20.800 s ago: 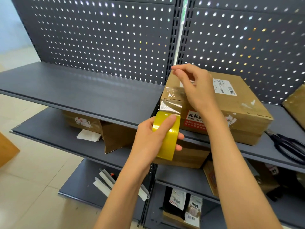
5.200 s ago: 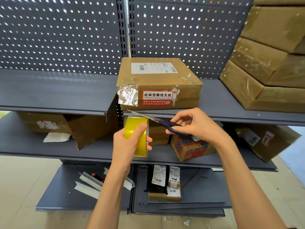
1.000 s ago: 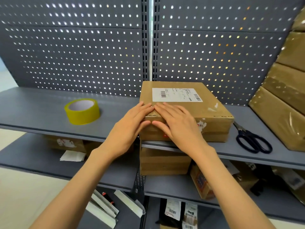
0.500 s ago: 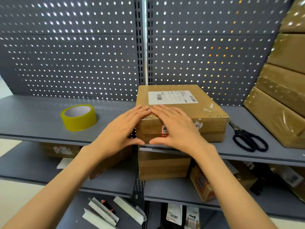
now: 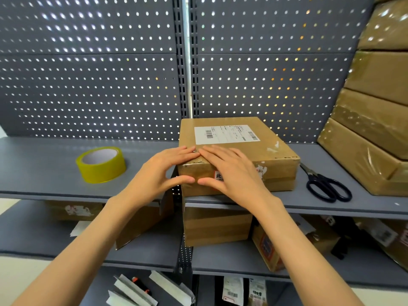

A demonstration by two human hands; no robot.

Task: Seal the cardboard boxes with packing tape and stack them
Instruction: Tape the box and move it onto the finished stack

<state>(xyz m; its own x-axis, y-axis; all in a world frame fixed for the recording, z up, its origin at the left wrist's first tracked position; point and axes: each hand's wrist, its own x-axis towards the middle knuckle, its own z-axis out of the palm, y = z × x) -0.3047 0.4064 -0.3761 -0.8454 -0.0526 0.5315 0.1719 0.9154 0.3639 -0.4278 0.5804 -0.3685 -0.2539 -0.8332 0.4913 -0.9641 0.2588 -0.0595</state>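
Note:
A flat cardboard box (image 5: 273,160) with a white shipping label lies on the grey shelf (image 5: 44,164). Clear tape wraps its near left corner. My left hand (image 5: 163,168) presses that corner, straight fingers on the top, thumb on the front face. My right hand (image 5: 231,171) presses beside it in the same way, fingertips meeting the left hand's. The yellow tape roll (image 5: 101,164) lies flat on the shelf to the left. Black scissors (image 5: 326,186) lie to the right of the box.
A stack of taped cardboard boxes (image 5: 371,133) fills the right end of the shelf. A perforated grey back panel (image 5: 88,74) stands behind. Lower shelves hold more boxes (image 5: 216,226), an open carton and packets.
Since one second ago my thumbs have slid down onto the box's front face and drawn together. The tape roll and scissors have not moved.

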